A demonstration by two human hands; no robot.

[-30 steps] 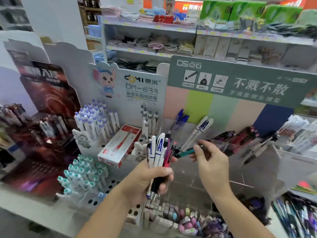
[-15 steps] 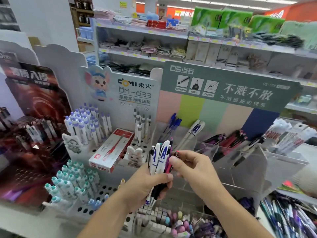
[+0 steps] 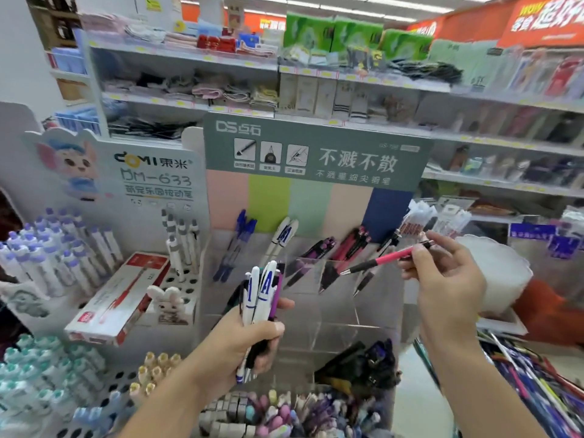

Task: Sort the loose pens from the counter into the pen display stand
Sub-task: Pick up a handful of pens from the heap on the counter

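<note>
- Pink pen (image 3: pixel 387 259) is being pinched at its back end by the right hand (image 3: pixel 442 273), hovering over the clear display stand (image 3: pixel 335 314).
- Left hand (image 3: pixel 249 336) is gripping the pen bundle (image 3: pixel 260 298).
- Next, probably tip-down into the blurred red-pen slot (image 3: pixel 346 252).

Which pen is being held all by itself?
The pink pen, pinched alone in the right hand. All the other held pens are bunched together in the left hand.
</note>
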